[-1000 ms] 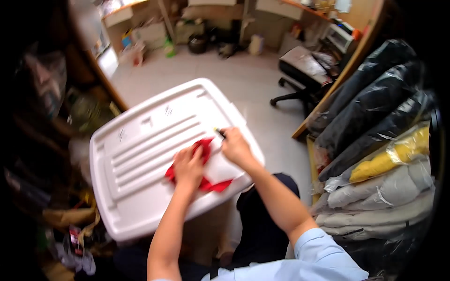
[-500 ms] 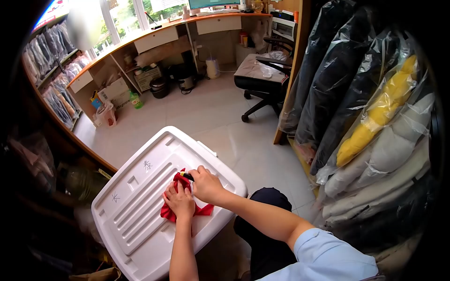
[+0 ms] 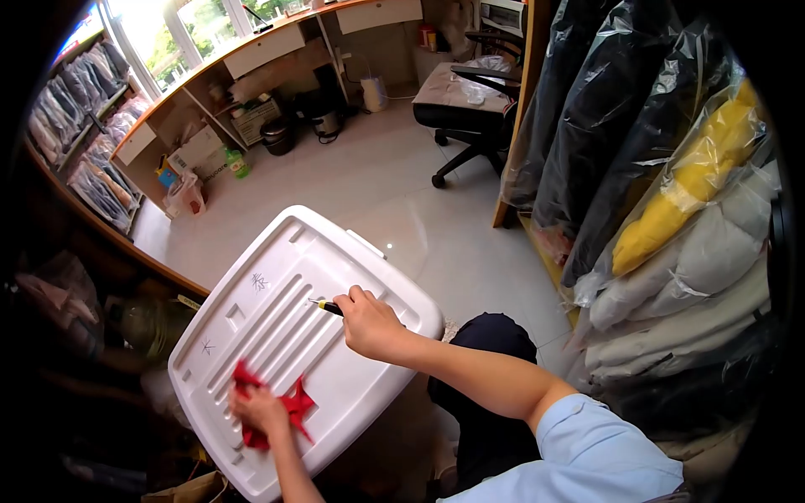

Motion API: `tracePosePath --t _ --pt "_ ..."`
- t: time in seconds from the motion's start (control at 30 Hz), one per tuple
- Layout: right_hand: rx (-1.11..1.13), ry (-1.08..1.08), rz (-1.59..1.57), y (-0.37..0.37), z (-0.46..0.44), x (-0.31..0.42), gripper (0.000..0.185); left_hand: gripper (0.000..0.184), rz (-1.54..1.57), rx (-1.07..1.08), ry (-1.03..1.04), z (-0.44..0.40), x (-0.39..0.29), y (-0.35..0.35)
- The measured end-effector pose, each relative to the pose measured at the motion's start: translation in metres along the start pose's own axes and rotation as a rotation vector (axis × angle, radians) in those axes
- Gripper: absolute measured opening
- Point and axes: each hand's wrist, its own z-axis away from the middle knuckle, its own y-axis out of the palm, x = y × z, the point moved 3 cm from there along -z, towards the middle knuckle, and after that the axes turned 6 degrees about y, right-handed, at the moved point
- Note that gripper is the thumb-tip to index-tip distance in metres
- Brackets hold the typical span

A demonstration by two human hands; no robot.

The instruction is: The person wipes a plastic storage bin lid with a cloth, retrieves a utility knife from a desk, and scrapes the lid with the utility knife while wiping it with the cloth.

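A white plastic lid [image 3: 344, 386] with raised ribs and two handwritten marks lies in front of me. On its lower left part, my left hand [image 3: 258, 409] is closed on a red cloth [image 3: 295, 406], somewhat blurred; part of the cloth spreads out to the right of the hand. My right hand [image 3: 369, 322] grips a black and yellow pen-like tool [image 3: 328, 307] above the right half of the lid. The tool's thin tip points left, over the ribs. The two hands are apart.
Plastic-wrapped garments [image 3: 675, 197] hang at the right beside a wooden edge. An office chair [image 3: 464, 109] stands on the tiled floor [image 3: 335, 189] ahead. Beyond are a curved desk [image 3: 264, 52], a kettle and boxes. Bagged clothes [image 3: 80, 109] hang far left.
The left hand has moved the red cloth toward the lower left of the lid, away from the right hand. My right hand still holds the tool, whose thin tip now shows clearly.
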Motion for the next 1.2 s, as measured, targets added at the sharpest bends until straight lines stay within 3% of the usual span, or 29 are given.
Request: tracePosePath --t 0.07,0.13,0.23,0.33,0.4,0.47,0.5,0.6,0.7,0.77,0.83,0.97,1.07,1.13,1.2 --pt "-0.003 0.009 0.028 0.007 -0.003 0.002 0.029 0.04 0.253 -0.133 0.253 -0.005 -0.057 0.006" --pt "0.0 -0.002 0.026 0.016 -0.004 -0.001 0.03 0.046 0.258 -0.027 0.413 -0.008 -0.116 -0.006" --pt "-0.005 -0.017 0.025 0.019 0.0 0.001 0.03 0.042 0.42 -0.108 0.563 -0.014 -0.159 -0.012" --pt "0.008 -0.023 0.022 0.016 0.004 0.001 0.029 0.039 0.414 -0.079 0.502 -0.016 -0.129 -0.008" --pt "0.017 -0.031 0.015 0.01 0.004 0.002 0.027 0.038 0.317 0.041 0.272 -0.013 -0.079 -0.01" --pt "0.012 -0.029 -0.025 -0.002 0.007 0.006 0.025 0.038 0.293 -0.032 0.153 -0.009 -0.018 0.003" --pt "0.038 -0.03 -0.008 -0.007 0.008 0.006 0.028 0.04 0.243 0.053 0.037 -0.009 0.01 0.008" --pt "0.074 -0.018 -0.016 -0.02 0.01 0.005 0.031 0.034 0.125 -0.005 -0.189 -0.015 0.05 0.028" --pt "0.086 -0.021 -0.021 -0.017 0.007 0.005 0.031 0.034 0.157 0.084 -0.052 -0.036 0.004 0.021" --pt "0.069 -0.032 -0.005 -0.014 0.004 0.005 0.031 0.03 0.259 -0.141 0.183 -0.047 -0.036 0.047" --pt "0.051 -0.028 -0.025 -0.01 0.002 0.004 0.031 0.04 0.278 0.042 0.279 -0.052 -0.102 0.02" --pt "0.027 -0.024 -0.019 -0.01 0.003 0.005 0.032 0.043 0.398 0.062 0.455 -0.044 -0.169 0.004" --pt "-0.001 -0.044 -0.064 -0.011 0.004 0.006 0.023 0.044 0.448 0.085 0.511 -0.025 -0.155 -0.012" --pt "0.035 -0.005 -0.02 -0.012 0.006 0.002 0.033 0.045 0.333 0.07 0.504 -0.013 -0.12 -0.01" --pt "0.055 0.011 -0.025 -0.019 0.006 -0.001 0.034 0.045 0.295 0.136 0.314 -0.01 -0.06 0.002"
